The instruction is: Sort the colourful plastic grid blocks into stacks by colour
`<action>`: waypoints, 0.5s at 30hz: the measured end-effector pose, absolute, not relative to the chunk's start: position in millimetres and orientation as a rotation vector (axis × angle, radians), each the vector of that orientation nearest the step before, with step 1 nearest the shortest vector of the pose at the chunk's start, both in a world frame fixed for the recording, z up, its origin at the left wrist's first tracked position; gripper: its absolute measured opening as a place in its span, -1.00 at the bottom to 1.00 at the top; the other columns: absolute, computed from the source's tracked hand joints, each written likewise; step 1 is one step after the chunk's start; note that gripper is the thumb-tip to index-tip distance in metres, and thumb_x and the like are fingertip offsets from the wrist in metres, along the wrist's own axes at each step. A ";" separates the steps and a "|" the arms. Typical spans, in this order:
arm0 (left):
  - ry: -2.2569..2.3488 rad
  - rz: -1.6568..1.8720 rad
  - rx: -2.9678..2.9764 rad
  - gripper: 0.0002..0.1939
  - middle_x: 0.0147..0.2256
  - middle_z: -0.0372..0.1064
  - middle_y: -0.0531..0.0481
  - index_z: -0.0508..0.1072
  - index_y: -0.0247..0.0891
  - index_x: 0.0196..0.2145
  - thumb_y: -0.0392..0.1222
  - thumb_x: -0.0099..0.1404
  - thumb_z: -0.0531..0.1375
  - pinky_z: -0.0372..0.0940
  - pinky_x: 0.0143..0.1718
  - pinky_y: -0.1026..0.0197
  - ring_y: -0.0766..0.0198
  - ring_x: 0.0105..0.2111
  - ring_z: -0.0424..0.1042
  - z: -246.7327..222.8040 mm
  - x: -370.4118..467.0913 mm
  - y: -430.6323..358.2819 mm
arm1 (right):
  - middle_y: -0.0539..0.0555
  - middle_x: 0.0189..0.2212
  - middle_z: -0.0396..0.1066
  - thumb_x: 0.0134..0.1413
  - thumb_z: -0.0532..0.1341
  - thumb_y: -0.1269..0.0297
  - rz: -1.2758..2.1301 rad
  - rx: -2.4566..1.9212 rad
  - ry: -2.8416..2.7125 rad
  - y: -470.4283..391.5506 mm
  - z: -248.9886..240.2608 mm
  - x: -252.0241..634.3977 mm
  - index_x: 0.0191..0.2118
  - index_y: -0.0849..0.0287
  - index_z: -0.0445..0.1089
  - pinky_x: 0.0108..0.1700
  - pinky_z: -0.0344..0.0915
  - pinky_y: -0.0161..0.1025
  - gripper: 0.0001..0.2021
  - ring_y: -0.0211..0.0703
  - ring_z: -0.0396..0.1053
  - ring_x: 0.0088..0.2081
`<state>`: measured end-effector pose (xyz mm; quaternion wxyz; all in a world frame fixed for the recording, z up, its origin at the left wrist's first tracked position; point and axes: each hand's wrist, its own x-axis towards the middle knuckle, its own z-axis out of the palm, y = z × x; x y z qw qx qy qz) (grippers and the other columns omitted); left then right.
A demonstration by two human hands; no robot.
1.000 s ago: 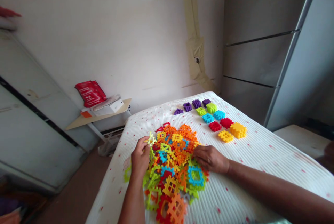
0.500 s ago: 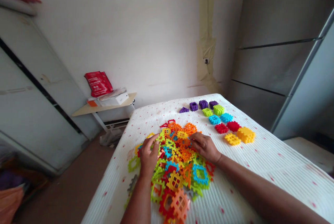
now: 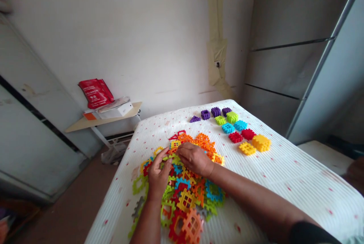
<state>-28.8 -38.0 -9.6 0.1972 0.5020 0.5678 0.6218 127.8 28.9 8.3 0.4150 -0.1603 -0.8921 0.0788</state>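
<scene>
A pile of flat, notched plastic pieces (image 3: 186, 199) in orange, green, yellow, blue and red lies on the white quilted cover. My left hand (image 3: 158, 174) rests at the pile's left side, with thumb and forefinger apart around a green piece (image 3: 171, 158). Bent over the upper middle of the pile is my right hand (image 3: 195, 158), its fingers closed and pointing left, close to the left fingertips. Whatever it may hold is hidden beneath the fingers. Orange pieces (image 3: 205, 142) lie just beyond it.
Sorted stacks stand at the back right: purple (image 3: 215, 111), green (image 3: 232, 117), blue (image 3: 240, 125), red (image 3: 248, 134) and yellow (image 3: 261, 143). A side table (image 3: 133, 113) at the back left carries a red bag (image 3: 96, 93) and a white box (image 3: 116, 109). A grey cabinet (image 3: 273, 69) stands right.
My right hand has moved left across the pile, from its right edge to beside my left hand. My left hand stays near the same pieces. The view has shifted slightly to the right.
</scene>
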 end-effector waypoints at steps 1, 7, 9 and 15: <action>1.550 1.763 1.328 -0.54 -0.25 0.46 -0.08 0.44 -0.23 -0.08 -0.10 0.03 0.26 0.29 -0.22 0.19 0.16 -0.23 0.41 -9.1 -27.8 -38.5 | 0.16 -0.31 0.40 0.20 0.01 0.42 0.211 -0.407 -2.242 27.8 9.3 128.6 -0.30 0.21 0.33 -0.18 0.32 -0.27 -0.84 -0.18 0.36 -0.23; 1.195 1.882 0.978 -0.46 -0.51 0.32 0.16 0.35 -0.21 -0.06 -0.19 -0.05 0.33 0.22 -0.39 0.36 0.42 -0.50 0.31 -6.1 -37.1 -38.0 | 0.07 -0.39 0.42 0.15 0.05 0.43 0.309 -0.327 -2.281 9.7 12.3 124.6 -0.30 0.19 0.33 -0.22 0.31 -0.33 -0.88 -0.23 0.37 -0.29; 1.137 1.877 0.917 -0.45 -0.50 0.32 0.15 0.34 -0.21 -0.08 -0.19 -0.07 0.34 0.20 -0.41 0.36 0.42 -0.51 0.30 -6.3 -42.3 -37.5 | 0.07 -0.36 0.43 0.15 0.07 0.42 0.353 -0.222 -2.334 4.1 11.4 121.9 -0.27 0.18 0.34 -0.19 0.32 -0.34 -0.88 -0.24 0.38 -0.27; 1.106 1.729 0.940 -0.42 -0.47 0.34 0.14 0.28 -0.19 -0.08 -0.20 -0.09 0.34 0.21 -0.44 0.34 0.40 -0.52 0.31 -6.7 -43.2 -39.1 | 0.12 -0.30 0.44 0.19 0.02 0.41 0.370 -0.351 -2.167 12.5 15.7 126.9 -0.22 0.19 0.37 -0.18 0.34 -0.28 -0.82 -0.21 0.39 -0.22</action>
